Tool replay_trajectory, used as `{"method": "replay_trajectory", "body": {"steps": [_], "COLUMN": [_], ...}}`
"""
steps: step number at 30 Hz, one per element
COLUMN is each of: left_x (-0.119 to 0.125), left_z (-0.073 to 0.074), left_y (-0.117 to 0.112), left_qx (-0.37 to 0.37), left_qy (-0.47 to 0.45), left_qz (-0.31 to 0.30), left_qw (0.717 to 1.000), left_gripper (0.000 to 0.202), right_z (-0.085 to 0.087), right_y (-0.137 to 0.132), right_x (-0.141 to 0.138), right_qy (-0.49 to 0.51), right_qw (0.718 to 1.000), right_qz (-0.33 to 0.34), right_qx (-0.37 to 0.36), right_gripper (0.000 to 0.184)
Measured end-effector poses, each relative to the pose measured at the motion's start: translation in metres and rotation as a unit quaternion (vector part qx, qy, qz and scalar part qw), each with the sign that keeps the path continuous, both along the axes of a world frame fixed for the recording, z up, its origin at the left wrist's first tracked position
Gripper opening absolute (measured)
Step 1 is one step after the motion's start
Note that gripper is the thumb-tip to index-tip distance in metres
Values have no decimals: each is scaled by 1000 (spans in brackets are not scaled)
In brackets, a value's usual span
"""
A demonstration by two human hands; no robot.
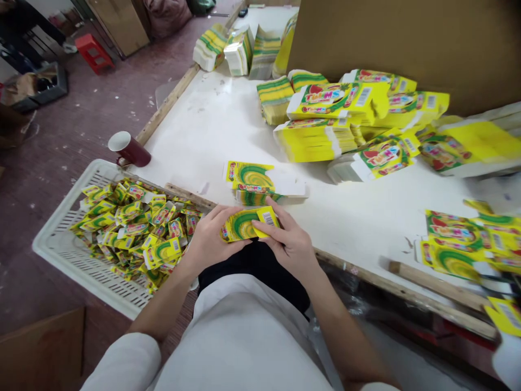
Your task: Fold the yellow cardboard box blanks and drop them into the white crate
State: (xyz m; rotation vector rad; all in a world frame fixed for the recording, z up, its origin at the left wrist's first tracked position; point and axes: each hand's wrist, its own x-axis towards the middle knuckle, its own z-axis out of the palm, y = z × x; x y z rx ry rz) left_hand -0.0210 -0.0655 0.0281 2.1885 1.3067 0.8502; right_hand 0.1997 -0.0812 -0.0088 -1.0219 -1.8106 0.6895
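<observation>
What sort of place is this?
Probably a packing workshop: stacks of yellow cartons on a white worktable, a slotted crate heaped with small boxes, and a printed box held in the left hand and right hand.

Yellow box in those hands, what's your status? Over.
Left hand and right hand both gripping. Yellow box held between them, barcode end at right. Carton stack just beyond, on white table; nothing blocking the box.
</observation>
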Motion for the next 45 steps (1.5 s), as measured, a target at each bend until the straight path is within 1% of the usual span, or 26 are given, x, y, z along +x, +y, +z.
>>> {"method": "replay_trajectory", "body": {"steps": [2,4,6,7,9,12,15,17,23,27,30,33,37,39,42,45], "left_x": [1,3,5,6,8,10,9,8,6,5,5,4,1,0,-1,-1], "left_z": [-4,-9,-14,-16,-18,-18,-18,-19,-18,-13,-12,-12,-14,-14,-13,-14], "left_y": [0,-1,-1,-1,-2,-2,-1,-1,-4,-5,-5,-5,-6,-7,-9,-11], "left_qx": [4,-23,-74,-97,-123,-130,-130,-130,-142,-143,-152,-163,-170,-168,-165,-171], "left_qy": [-36,-138,-255,-297,-337,-354,-357,-356,-376,-400,-420,-439,-435,-429,-430,-440], "left_qz": [55,107,137,148,169,194,209,210,205,215,218,224,223,218,212,206], "left_qw": [998,984,954,938,918,906,901,901,892,879,868,855,856,860,862,857], "left_gripper": [65,67,60,54,46,43,44,45,43,42,39,38,38,38,36,33], "right_z": [-3,-5,-7,-7,-7,-6,-3,-2,5,9,10,12,15,15,13,7], "right_y": [0,-1,-1,-1,1,4,7,8,7,8,7,7,7,7,7,7], "right_x": [-4,-6,-8,-8,-9,-9,-7,-7,-17,-20,-17,-15,-13,-14,-16,-23], "right_qy": [5,9,12,13,9,5,-5,-7,47,27,14,-10,-19,1,41,91], "right_qw": [1000,999,998,998,999,1000,1000,999,998,999,999,999,998,997,993,987], "right_qz": [-22,-43,-54,-55,-45,-9,20,23,9,6,22,41,52,53,60,30], "right_qx": [-2,-11,-13,-10,0,3,-14,-25,-51,-33,-21,-24,-33,-50,-98,-131], "right_gripper": [34,36,37,37,36,35,34,35,30,34,32,29,27,32,47,51]}}
